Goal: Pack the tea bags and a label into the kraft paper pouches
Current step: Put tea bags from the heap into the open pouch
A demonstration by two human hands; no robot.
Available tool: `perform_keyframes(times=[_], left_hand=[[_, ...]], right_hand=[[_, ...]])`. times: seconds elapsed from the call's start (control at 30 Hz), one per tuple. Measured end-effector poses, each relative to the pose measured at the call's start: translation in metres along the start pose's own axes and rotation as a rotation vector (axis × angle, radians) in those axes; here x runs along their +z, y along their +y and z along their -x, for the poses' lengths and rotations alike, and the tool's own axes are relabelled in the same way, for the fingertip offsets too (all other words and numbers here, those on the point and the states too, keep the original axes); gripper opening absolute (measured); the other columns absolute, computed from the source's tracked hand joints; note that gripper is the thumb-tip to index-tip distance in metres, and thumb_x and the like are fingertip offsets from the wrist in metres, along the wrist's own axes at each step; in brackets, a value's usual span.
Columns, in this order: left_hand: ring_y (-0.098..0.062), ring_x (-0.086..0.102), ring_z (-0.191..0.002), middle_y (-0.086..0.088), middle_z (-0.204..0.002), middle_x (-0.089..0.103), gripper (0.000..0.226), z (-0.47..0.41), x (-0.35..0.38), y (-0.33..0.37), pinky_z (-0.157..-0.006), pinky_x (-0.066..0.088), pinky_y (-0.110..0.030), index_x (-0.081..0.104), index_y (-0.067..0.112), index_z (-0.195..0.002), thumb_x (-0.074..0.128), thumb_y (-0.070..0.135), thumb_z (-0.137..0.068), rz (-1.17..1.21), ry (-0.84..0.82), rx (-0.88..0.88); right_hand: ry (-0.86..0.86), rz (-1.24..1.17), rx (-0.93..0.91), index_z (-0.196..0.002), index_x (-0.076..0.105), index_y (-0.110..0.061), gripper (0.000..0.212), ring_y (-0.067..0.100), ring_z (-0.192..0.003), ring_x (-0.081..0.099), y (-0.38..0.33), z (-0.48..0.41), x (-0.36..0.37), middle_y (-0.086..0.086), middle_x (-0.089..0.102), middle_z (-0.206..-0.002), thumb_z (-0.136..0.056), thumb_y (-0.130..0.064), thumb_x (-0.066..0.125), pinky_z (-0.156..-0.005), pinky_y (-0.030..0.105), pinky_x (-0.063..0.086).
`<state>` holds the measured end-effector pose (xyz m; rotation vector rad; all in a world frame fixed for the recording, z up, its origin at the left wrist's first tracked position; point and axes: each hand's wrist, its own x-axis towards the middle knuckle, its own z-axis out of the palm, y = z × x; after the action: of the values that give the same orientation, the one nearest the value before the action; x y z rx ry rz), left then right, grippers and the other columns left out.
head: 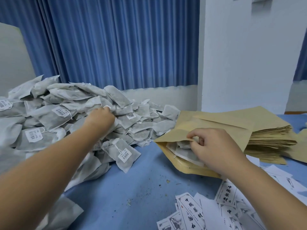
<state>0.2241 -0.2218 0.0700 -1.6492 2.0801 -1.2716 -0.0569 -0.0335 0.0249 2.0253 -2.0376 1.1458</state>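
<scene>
Our left hand (99, 117) reaches into the heap of tea bags (66, 117), fingers curled among them; we cannot tell whether they grip one. A single tagged tea bag (122, 152) lies between our hands on the blue table (132, 188). Our right hand (214, 150) pinches open the mouth of a kraft pouch (204, 128), bags already inside. Beyond it sits the pouch stack (269, 138); below our right wrist, printed labels (191, 211) lie scattered.

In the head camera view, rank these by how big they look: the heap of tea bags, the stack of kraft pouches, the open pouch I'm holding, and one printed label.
1. Heap of tea bags.
2. Stack of kraft pouches and open pouch: too close to rank, since they overlap.
3. Printed label, smallest, though nearest the camera.
</scene>
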Motion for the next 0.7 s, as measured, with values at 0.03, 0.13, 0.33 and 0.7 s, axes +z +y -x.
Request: perform_keyframes(times=[0.03,0.13,0.33,0.7], left_hand=[[-0.028,0.055,-0.107,-0.009,-0.116,0.053,0.032,0.006,-0.006,-0.003,-0.085,0.047,-0.034,0.057,0.013,-0.124,0.043,0.020,-0.095,0.022,0.040,0.037],[-0.024,0.055,-0.102,-0.005,-0.111,0.054,0.028,0.032,-0.026,-0.004,-0.076,0.045,-0.031,0.057,0.015,-0.120,0.047,0.020,-0.095,0.067,0.199,0.173],[-0.024,0.052,-0.102,-0.003,-0.116,0.050,0.030,0.092,-0.043,0.036,-0.078,0.047,-0.033,0.048,0.021,-0.127,0.039,0.026,-0.099,0.247,0.141,0.513],[-0.020,0.041,-0.126,0.005,-0.141,0.036,0.078,0.050,-0.022,0.046,-0.098,0.036,-0.032,0.024,0.039,-0.148,0.065,0.041,-0.082,0.369,-0.204,0.427]], right_hand=[[-0.001,0.003,-0.002,-0.098,0.071,-0.033,0.023,0.014,-0.067,0.052,0.000,0.000,0.000,-0.011,0.050,-0.062,-0.085,-0.022,0.055,-0.057,0.027,0.039],[-0.002,0.004,-0.007,-0.097,0.071,-0.032,0.024,0.014,-0.066,0.053,0.002,0.000,-0.002,-0.012,0.048,-0.059,-0.085,-0.020,0.055,-0.058,0.027,0.042],[-0.009,0.035,-0.027,-0.100,0.070,-0.034,0.023,0.017,-0.075,0.056,0.002,0.000,0.000,-0.016,0.049,-0.062,-0.086,-0.024,0.055,-0.060,0.026,0.038],[-0.008,0.057,-0.043,-0.101,0.069,-0.035,0.022,0.016,-0.076,0.056,0.004,0.001,0.002,-0.016,0.049,-0.063,-0.086,-0.027,0.055,-0.058,0.025,0.034]])
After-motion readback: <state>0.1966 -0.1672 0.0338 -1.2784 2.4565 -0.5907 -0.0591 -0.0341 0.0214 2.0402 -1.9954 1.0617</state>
